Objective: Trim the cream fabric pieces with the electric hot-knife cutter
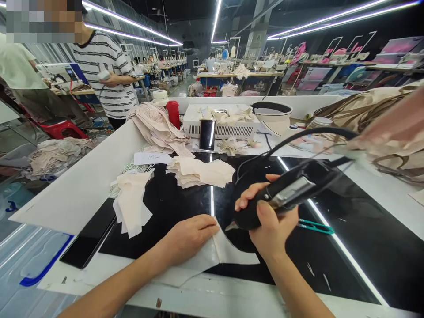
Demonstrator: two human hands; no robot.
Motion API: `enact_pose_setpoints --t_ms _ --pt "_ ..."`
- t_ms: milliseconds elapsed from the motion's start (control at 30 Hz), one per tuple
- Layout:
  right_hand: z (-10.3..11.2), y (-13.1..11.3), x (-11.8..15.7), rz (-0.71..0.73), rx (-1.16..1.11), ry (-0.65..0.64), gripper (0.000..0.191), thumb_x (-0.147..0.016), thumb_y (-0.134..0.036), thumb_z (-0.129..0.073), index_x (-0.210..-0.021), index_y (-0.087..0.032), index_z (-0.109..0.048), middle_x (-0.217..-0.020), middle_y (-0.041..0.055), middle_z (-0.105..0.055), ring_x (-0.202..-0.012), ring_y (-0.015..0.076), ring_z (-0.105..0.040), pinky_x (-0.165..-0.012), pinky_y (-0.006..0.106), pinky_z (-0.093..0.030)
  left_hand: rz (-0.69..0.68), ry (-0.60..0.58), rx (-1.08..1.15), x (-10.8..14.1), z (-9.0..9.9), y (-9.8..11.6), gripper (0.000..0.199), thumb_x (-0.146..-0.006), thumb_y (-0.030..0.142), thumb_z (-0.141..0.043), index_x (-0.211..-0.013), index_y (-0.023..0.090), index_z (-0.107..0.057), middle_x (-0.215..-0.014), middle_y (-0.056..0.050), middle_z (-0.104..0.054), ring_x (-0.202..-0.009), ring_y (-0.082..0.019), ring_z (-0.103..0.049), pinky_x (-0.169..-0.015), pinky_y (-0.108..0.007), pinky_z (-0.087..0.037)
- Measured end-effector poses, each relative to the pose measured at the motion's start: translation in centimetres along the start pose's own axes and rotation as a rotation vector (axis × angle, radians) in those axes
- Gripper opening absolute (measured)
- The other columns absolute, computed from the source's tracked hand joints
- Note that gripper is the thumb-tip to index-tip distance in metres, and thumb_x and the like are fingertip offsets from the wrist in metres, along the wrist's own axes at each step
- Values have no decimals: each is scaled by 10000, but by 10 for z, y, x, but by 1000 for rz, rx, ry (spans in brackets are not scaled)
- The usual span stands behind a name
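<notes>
My right hand [274, 225] is wrapped around a black corded hand tool [291, 190], with a metal plate along its side. The tool's pale pointed tip [232, 226] is just above the black work surface, close to a white fabric piece [232, 249]. With its fingers together, my left hand [192, 234] grips the edge of that fabric, which has a narrow folded strip. A stack of cream fabric pieces [202, 171] lies beyond my hands. More cut pieces [132, 198] lie to the left.
Nearby are a dark smartphone [88, 236], teal thread snips [316, 226], a white vented box [221, 126] and a red cup [173, 114]. Fabric heaps [157, 126] edge the table. A person in a striped shirt [102, 75] stands left; another arm [394, 117] blurs at right.
</notes>
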State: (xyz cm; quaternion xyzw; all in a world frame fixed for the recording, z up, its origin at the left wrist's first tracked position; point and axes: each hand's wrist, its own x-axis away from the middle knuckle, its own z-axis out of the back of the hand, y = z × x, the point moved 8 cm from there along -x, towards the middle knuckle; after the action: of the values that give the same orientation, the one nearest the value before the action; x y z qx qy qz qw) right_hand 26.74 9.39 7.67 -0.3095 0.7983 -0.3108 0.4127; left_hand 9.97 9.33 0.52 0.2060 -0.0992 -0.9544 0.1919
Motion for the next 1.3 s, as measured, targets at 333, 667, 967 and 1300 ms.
enact_pose_setpoints --t_ms 333,667,967,1300 --pt "-12 23 -3 -3 17 -34 465 -878 -349 -788 -1259 -291 -529 -859 -35 -642 -629 144 -627 -570 301 -557 -6 6 16 1 1 0 313 -1114 140 -376 -1318 151 -613 -1316 -110 -659 -1218 -211 -660 -1025 -339 -606" --pt "-14 26 -1 3 18 -44 439 -901 -302 -765 -1266 -293 -521 -864 -42 -648 -613 133 -625 -580 294 -546 -1 6 16 2 -1 -2 301 -1130 177 -374 -1315 158 -610 -1323 -102 -657 -1235 -208 -653 -1054 -346 -595" --pt "-8 14 6 11 4 -16 434 -875 -345 -800 -1226 -284 -552 -853 -35 -645 -613 138 -628 -559 295 -569 3 -6 28 3 -2 -2 294 -1116 152 -397 -1319 187 -607 -1324 -81 -656 -1231 -197 -653 -1055 -328 -584" --pt "-4 8 8 -1 44 -5 442 -874 -349 -792 -1235 -286 -543 -853 -35 -644 -607 143 -630 -558 305 -572 -48 17 -27 2 3 0 278 -1103 134 -421 -1293 166 -622 -1305 -87 -668 -1210 -199 -657 -1074 -346 -573"
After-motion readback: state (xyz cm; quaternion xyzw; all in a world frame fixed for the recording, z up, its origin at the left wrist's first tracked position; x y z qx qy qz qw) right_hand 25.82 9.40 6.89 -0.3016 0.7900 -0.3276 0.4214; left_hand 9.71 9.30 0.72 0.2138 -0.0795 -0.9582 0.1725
